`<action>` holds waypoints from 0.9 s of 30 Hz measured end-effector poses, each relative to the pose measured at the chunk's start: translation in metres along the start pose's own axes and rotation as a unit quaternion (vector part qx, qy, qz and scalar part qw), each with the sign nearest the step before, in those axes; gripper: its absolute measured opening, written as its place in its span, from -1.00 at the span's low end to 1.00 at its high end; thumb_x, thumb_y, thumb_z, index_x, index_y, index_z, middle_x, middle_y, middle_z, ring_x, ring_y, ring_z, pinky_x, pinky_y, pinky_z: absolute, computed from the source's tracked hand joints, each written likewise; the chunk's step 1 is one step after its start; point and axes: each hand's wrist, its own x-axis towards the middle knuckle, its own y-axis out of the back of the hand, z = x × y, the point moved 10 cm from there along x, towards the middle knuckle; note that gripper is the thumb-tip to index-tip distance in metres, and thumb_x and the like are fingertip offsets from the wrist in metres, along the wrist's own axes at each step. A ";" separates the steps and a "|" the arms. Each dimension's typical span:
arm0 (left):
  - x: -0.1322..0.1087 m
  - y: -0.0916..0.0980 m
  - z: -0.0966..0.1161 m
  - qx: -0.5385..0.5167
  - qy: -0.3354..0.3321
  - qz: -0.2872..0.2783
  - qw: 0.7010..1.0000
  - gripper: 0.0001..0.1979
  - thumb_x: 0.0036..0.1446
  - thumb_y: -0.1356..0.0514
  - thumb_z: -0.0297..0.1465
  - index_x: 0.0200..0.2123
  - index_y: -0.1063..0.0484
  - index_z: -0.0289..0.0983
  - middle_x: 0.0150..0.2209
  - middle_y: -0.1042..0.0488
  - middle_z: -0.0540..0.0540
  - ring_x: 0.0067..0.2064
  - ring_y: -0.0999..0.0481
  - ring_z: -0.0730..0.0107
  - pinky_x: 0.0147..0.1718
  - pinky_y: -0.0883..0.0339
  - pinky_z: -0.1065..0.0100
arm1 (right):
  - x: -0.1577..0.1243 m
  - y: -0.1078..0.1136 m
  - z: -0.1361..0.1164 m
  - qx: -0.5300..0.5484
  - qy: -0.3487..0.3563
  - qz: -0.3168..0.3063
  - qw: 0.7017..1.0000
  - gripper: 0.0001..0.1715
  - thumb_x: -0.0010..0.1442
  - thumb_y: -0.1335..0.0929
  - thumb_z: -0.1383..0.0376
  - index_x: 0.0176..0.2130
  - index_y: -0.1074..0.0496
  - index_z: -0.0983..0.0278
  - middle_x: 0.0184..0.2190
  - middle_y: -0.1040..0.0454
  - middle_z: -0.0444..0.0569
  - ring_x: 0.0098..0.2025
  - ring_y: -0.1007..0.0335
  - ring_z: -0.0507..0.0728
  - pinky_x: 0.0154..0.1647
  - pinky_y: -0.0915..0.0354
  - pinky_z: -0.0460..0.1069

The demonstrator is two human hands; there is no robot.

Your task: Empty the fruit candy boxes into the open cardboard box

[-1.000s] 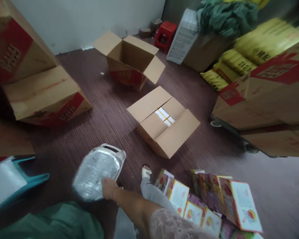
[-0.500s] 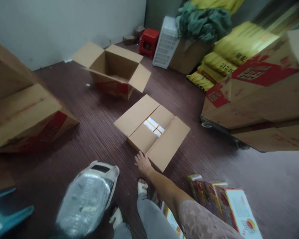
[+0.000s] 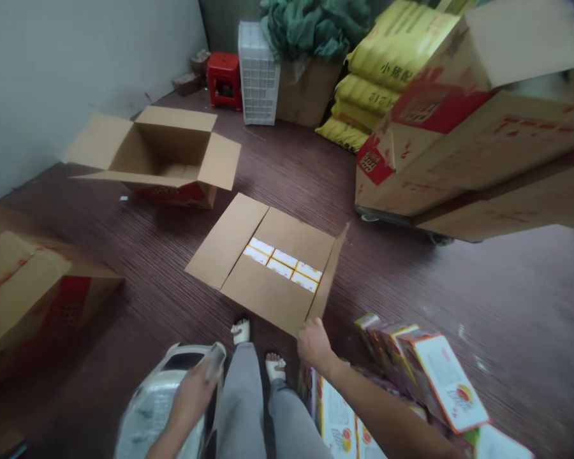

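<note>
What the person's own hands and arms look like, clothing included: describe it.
The left hand and right hand are both ungloved. The forearms are bare up to where the picture cuts them off; any sleeves lie out of view. The left hand is blurred, so small items such as rings cannot be judged there.

You have a flapped carton (image 3: 268, 299) of plain matt brown cardboard in front of you, its packed boxes (image 3: 282, 262) smooth white card, while the printed boxes (image 3: 449, 376) at your right look like coated paper with a slight sheen. At your left, the pale item (image 3: 146, 405) wears shiny clear film beside your matt cloth trousers (image 3: 242, 408). Beyond, you see a smooth red plastic stool (image 3: 224, 73), a latticed white plastic crate (image 3: 259, 76), crumpled green cloth (image 3: 310, 29) and a finely ribbed floor (image 3: 291, 175).
</note>
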 end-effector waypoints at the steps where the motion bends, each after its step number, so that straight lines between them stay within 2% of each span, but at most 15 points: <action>1: 0.025 0.017 0.023 0.037 -0.033 -0.004 0.999 -0.61 0.23 -0.07 -0.37 0.10 -0.42 -0.28 0.06 -0.50 -0.20 0.12 -0.45 0.16 0.10 -0.25 0.28 | -0.013 0.000 0.012 0.006 -0.022 -0.003 1.000 -0.73 0.15 -0.28 0.43 -0.34 -0.59 0.37 -0.31 -0.54 0.23 -0.15 -0.40 0.27 -0.09 -0.15 0.14; 3: 0.071 0.053 0.068 0.103 -0.090 0.007 0.990 -0.56 0.22 -0.11 -0.31 0.14 -0.38 -0.33 0.06 -0.47 -0.28 0.11 -0.42 0.09 0.09 -0.24 0.23 | -0.028 0.000 0.027 0.022 -0.063 -0.008 0.998 -0.73 0.17 -0.28 0.42 -0.26 -0.57 0.34 -0.20 -0.54 0.22 -0.09 -0.40 0.27 -0.10 -0.17 0.11; 5: 0.110 0.076 0.104 0.124 -0.130 -0.004 0.984 -0.60 0.19 -0.16 -0.30 0.05 -0.43 -0.35 0.02 -0.47 -0.32 0.10 -0.40 0.05 0.05 -0.27 0.21 | -0.030 -0.002 0.031 0.041 -0.103 -0.018 0.994 -0.72 0.22 -0.26 0.39 -0.22 -0.56 0.32 -0.15 -0.53 0.20 -0.04 -0.40 0.27 -0.13 -0.19 0.08; 7: 0.141 0.089 0.131 0.142 -0.159 -0.016 0.977 -0.62 0.15 -0.21 -0.29 -0.01 -0.46 -0.38 -0.01 -0.46 -0.35 0.09 -0.40 0.01 0.04 -0.27 0.17 | -0.024 -0.004 0.028 0.060 -0.143 -0.025 0.988 -0.67 0.27 -0.21 0.37 -0.19 -0.55 0.32 -0.15 -0.53 0.20 -0.04 -0.41 0.26 -0.16 -0.21 0.06; 10: 0.178 0.094 0.159 0.171 -0.199 -0.029 0.964 -0.61 0.12 -0.26 -0.31 0.00 -0.45 -0.37 0.01 -0.44 -0.34 0.12 -0.36 0.01 0.06 -0.24 0.17 | -0.015 -0.008 0.022 0.085 -0.189 -0.028 0.978 -0.61 0.30 -0.15 0.40 -0.15 -0.52 0.33 -0.19 -0.54 0.23 -0.08 -0.43 0.26 -0.12 -0.21 0.09; 13: 0.210 0.089 0.177 0.198 -0.232 -0.036 0.952 -0.52 0.09 -0.31 -0.30 0.05 -0.40 -0.38 0.07 -0.40 -0.35 0.18 -0.30 -0.02 0.12 -0.19 0.14 | -0.014 0.001 0.026 0.068 -0.226 0.025 0.971 -0.60 0.26 -0.14 0.46 -0.11 -0.49 0.33 -0.07 -0.49 0.26 0.04 -0.34 0.32 0.06 -0.13 0.20; 16: 0.237 0.076 0.192 0.218 -0.255 -0.034 0.941 -0.31 0.01 -0.38 -0.25 0.16 -0.29 -0.37 0.21 -0.28 -0.38 0.28 -0.15 -0.08 0.20 -0.07 0.09 | -0.004 0.028 0.040 0.022 -0.242 0.087 0.966 -0.59 0.21 -0.15 0.50 -0.08 -0.48 0.37 -0.02 -0.46 0.30 0.17 -0.19 0.38 0.25 0.12 0.31; 18: 0.250 0.065 0.201 0.228 -0.264 -0.039 0.937 -0.23 -0.05 -0.42 -0.21 0.18 -0.27 -0.37 0.19 -0.29 -0.37 0.25 -0.19 -0.08 0.21 -0.06 0.08 | 0.017 0.046 0.052 0.010 -0.222 0.078 0.972 -0.59 0.22 -0.14 0.50 -0.13 -0.49 0.39 -0.16 -0.50 0.28 0.07 -0.27 0.37 0.28 0.19 0.31; 20: 0.260 0.059 0.208 0.234 -0.261 -0.044 0.935 -0.23 -0.06 -0.41 -0.13 0.15 -0.31 -0.40 0.12 -0.36 -0.38 0.17 -0.29 -0.06 0.17 -0.11 0.09 | 0.043 0.064 0.068 0.003 -0.193 0.050 0.980 -0.58 0.26 -0.11 0.49 -0.18 -0.50 0.40 -0.29 -0.51 0.23 -0.08 -0.35 0.33 0.26 0.12 0.27; 22: 0.269 0.061 0.215 0.236 -0.252 -0.045 0.937 -0.26 -0.01 -0.34 -0.05 0.11 -0.34 -0.43 0.09 -0.38 -0.40 0.14 -0.31 -0.08 0.12 -0.17 0.09 | 0.062 0.075 0.093 -0.005 -0.179 0.030 0.983 -0.55 0.26 -0.09 0.50 -0.17 -0.50 0.44 -0.30 -0.51 0.26 -0.11 -0.38 0.32 0.22 0.03 0.26; 24: 0.273 0.067 0.219 0.239 -0.239 -0.062 0.939 -0.31 0.06 -0.25 0.03 0.04 -0.42 -0.44 0.04 -0.41 -0.42 0.13 -0.33 -0.11 0.06 -0.23 0.08 | 0.067 0.078 0.123 -0.018 -0.186 0.037 0.982 -0.52 0.24 -0.08 0.51 -0.10 -0.48 0.51 -0.16 -0.51 0.36 0.03 -0.34 0.38 0.22 -0.01 0.26; 27: 0.260 0.071 0.215 0.245 -0.227 -0.134 0.933 -0.36 -0.02 -0.25 0.11 -0.16 -0.56 -0.36 -0.15 -0.54 -0.34 -0.04 -0.48 -0.08 -0.09 -0.34 0.15 | 0.048 0.073 0.163 -0.059 -0.201 0.129 0.969 -0.51 0.26 -0.14 0.44 0.06 -0.40 0.61 0.17 -0.32 0.45 0.30 -0.08 0.42 0.29 0.04 0.26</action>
